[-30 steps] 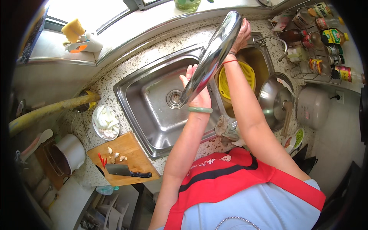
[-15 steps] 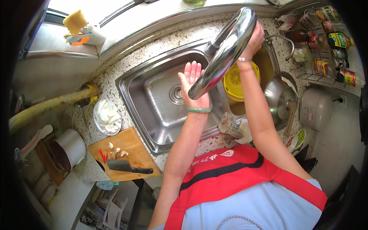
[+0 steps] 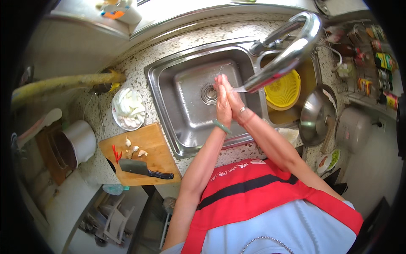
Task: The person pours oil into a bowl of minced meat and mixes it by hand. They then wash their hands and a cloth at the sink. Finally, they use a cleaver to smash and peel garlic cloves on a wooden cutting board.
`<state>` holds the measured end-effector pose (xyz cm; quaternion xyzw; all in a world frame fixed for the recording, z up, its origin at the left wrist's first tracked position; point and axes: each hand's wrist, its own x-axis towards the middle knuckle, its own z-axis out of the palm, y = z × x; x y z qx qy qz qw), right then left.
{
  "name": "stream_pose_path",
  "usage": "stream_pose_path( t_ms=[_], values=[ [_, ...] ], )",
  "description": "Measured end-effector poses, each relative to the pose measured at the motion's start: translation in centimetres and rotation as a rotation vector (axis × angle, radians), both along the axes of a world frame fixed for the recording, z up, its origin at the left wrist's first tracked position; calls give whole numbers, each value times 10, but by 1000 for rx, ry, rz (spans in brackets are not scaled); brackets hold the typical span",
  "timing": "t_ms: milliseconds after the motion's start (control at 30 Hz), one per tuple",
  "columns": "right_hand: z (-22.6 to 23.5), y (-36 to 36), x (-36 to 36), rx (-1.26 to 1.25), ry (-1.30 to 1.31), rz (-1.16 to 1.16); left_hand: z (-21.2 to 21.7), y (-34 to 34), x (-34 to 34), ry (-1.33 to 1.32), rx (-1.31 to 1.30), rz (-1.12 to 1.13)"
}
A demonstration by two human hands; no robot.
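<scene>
The curved, shiny chrome faucet (image 3: 292, 57) ends just right of the left hand (image 3: 223, 108) and right hand (image 3: 234, 101), its clear water (image 3: 240, 89) reaching them. They press together palm to palm, fingers extended, above the rectangular stainless-steel basin (image 3: 190, 84).

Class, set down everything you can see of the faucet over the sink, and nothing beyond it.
The faucet is a thick, curved tube of shiny, chrome-like metal. It rises at the rear of the double-basin sink, near the divider, and bends over into a long spout slanting toward the left basin. Bright reflections run along it, with a reddish tint near the outlet. Water runs from the outlet toward the right hand, which appears apart from the metal. Any handle is hard to make out.
</scene>
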<state>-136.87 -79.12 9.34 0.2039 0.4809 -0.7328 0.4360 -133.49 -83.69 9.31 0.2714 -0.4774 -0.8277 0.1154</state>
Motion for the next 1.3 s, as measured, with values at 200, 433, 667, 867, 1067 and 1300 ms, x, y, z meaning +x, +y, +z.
stream_pose_path(
  t_ms=[200, 433, 667, 867, 1067, 1300],
  values=[
    [15, -5, 22, 25, 116, -48, -71, 12, 28, -43, -570, -46],
    [0, -10, 7, -98, 105, -215, -97, 15, 4, 29, -589, 28],
    [-42, -3, -22, -209, -175, -205, -91, 12, 13, -95, -655, -65],
    [-13, -12, 9, -153, 33, -170, -81, -11, -9, -129, -597, -12],
    [-35, -2, -21, -247, -235, -245, -52, 16, 11, -106, -773, -155],
    [-14, -6, -6, -180, 28, -174, -74, 6, -15, -133, -581, -12]
  ],
)
